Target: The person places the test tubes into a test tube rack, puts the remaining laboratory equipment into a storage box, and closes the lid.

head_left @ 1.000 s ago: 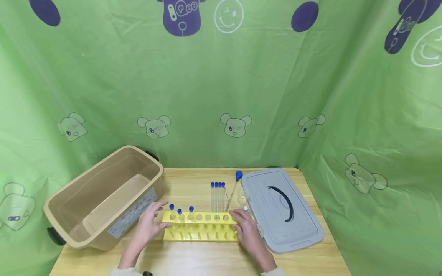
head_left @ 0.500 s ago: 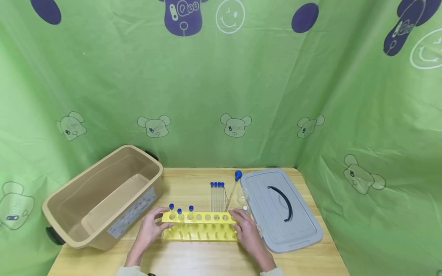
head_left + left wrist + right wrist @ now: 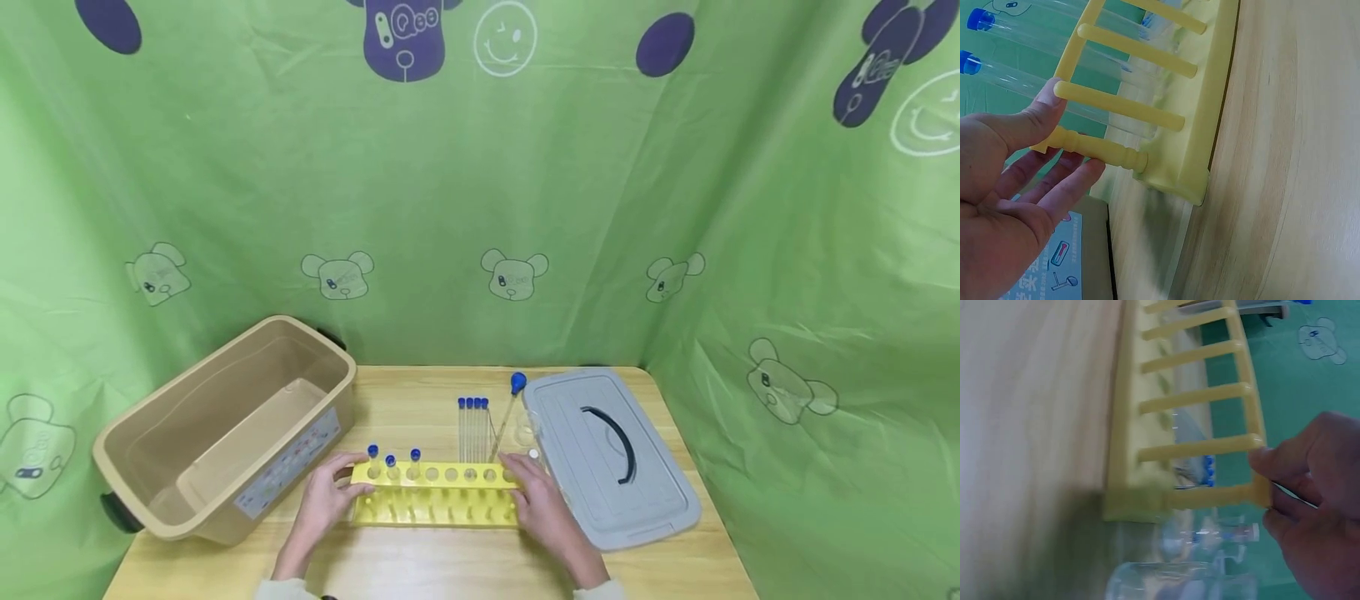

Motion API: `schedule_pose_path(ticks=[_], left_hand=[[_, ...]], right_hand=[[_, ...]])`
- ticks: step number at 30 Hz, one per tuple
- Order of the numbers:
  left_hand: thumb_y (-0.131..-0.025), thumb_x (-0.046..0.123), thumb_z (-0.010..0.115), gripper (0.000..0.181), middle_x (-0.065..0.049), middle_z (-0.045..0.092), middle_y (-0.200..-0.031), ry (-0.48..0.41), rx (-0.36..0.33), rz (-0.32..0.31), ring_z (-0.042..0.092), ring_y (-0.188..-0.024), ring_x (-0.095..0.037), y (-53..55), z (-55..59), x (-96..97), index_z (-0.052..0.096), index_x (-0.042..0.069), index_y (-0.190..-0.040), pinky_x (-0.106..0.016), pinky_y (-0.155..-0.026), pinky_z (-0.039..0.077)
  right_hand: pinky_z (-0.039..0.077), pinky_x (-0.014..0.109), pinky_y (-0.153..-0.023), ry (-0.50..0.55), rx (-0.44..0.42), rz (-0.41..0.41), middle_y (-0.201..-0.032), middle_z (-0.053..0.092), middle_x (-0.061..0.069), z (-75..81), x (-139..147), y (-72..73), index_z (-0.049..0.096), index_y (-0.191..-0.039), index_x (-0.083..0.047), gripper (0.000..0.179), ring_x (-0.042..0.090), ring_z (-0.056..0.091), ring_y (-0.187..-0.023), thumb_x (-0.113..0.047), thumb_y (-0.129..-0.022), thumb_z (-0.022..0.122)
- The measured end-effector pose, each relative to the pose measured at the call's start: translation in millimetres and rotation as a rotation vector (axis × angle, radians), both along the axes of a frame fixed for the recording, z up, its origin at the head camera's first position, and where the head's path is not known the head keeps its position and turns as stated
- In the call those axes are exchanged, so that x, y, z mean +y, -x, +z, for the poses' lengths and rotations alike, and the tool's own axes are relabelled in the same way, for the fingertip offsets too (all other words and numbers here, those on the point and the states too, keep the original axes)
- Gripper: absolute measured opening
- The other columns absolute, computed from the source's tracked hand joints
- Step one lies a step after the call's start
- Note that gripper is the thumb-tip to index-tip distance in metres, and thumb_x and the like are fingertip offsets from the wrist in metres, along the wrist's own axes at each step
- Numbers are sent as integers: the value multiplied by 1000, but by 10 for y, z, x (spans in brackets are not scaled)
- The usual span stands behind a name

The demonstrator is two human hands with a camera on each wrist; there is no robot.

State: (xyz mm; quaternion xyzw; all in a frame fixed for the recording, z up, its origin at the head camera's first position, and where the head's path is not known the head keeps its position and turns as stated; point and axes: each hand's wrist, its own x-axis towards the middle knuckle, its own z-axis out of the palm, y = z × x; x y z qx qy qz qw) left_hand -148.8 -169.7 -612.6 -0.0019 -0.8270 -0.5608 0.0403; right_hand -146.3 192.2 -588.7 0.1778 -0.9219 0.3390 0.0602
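A yellow test tube rack (image 3: 431, 517) stands in front of me on the wooden table. Three test tubes with blue caps (image 3: 416, 455) sit upright in the holes at its left end. My left hand (image 3: 324, 493) grips the left end of the top plate, thumb at the front and fingers curled round the end post. At the other end, my right hand (image 3: 546, 510) pinches the top plate between thumb and fingers. The right wrist view shows the drying pegs (image 3: 1194, 400) along the rack's front, and clear vessels (image 3: 1166, 584) just beyond its right end.
Behind the rack lie several blue-capped tubes (image 3: 472, 429) in a row, beside a long dropper with a blue bulb (image 3: 518, 382). A grey lid (image 3: 577, 450) with a black handle lies at the right. The open tan bin (image 3: 213, 454) stands at the left.
My left hand has closed in on the rack's left end; its fingers were raised and spread a second ago. The right hand stays at the right end, and the rack has hardly moved.
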Motion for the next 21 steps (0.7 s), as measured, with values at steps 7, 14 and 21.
schedule_pose_path(ticks=[7, 14, 21], left_hand=[[-72, -9, 85, 49, -20, 68, -123, 7, 10, 6, 68, -109, -42, -15, 9, -80, 71, -2, -118, -34, -90, 61], [-71, -8, 86, 47, -23, 69, -121, 5, 31, 10, 68, -107, -44, -53, 12, -119, 72, -2, -115, -39, -90, 62], [-71, -6, 87, 45, -22, 69, -120, 19, 45, 0, 68, -107, -44, -54, -8, -110, 73, 0, -114, -39, -90, 61]], right_hand=[[54, 46, -105, 46, 89, -1, -137, 62, 15, 254, -110, 150, 57, -142, -6, 57, 33, 62, -122, 4, -88, 74], [59, 47, -96, -30, 32, -30, -131, 64, 17, 536, -375, 557, 61, -137, -3, 47, 34, 65, -113, -2, -91, 74], [62, 43, -90, -196, -138, -16, -122, 66, 20, 565, -627, 1015, 64, -129, 3, 38, 34, 65, -108, -4, -93, 72]])
